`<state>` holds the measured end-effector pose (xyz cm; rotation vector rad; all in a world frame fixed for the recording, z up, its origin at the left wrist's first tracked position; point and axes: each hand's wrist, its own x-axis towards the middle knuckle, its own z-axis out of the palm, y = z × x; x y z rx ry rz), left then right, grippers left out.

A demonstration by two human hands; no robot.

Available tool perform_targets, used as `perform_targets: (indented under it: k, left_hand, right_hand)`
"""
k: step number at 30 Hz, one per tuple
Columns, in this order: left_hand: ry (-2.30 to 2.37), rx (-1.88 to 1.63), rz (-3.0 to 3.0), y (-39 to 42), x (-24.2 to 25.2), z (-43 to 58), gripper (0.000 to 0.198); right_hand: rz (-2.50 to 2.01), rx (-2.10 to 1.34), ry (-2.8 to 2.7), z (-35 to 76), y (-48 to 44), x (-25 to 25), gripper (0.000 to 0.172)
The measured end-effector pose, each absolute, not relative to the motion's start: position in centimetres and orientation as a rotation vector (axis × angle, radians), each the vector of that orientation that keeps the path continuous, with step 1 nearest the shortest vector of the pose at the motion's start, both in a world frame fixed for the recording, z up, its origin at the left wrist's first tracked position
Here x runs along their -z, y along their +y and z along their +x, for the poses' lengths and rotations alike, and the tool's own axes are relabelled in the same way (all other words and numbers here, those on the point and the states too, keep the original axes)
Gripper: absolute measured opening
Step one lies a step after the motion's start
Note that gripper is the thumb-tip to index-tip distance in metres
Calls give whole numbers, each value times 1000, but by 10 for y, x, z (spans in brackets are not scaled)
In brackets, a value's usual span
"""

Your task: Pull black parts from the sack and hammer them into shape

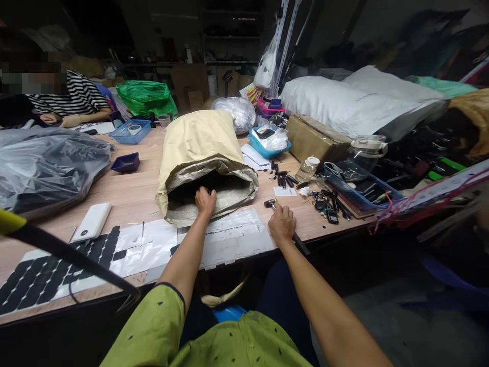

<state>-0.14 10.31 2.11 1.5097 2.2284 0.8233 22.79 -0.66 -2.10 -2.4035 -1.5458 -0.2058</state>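
Observation:
A cream woven sack (198,135) lies on the table with its mouth facing me, its inside dark. My left hand (205,200) is at that mouth, fingers curled in over the lower lip; whatever they pinch is lost against the dark. On the table to the right, my right hand (281,223) is closed around a small hammer (270,203), its head pointing away from me and its black handle showing below the hand. A white plastic sheet (240,237) lies flat between my hands, along the front edge.
Small black parts (284,178), a lidded jar (307,169) and a blue tray (370,191) sit to the right. On the left are a white power bank (91,221), solar cells (49,278) and a grey plastic bag (49,165). A person in stripes (82,97) sits opposite.

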Motion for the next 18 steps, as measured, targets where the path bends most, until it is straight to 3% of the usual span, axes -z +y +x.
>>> perform_targets:
  k: [5, 11, 18]
  left_hand:
    - [2218, -658, 1517, 100, -24, -6, 20]
    - [1977, -626, 1742, 37, -31, -5, 49]
    - [1746, -404, 1881, -17, -28, 16, 28]
  right_hand:
    - [-2420, 192, -1540, 225, -7, 18, 37]
    - [-2417, 177, -1542, 225, -8, 16, 37]
    - [-2431, 165, -1546, 224, -7, 14, 36]
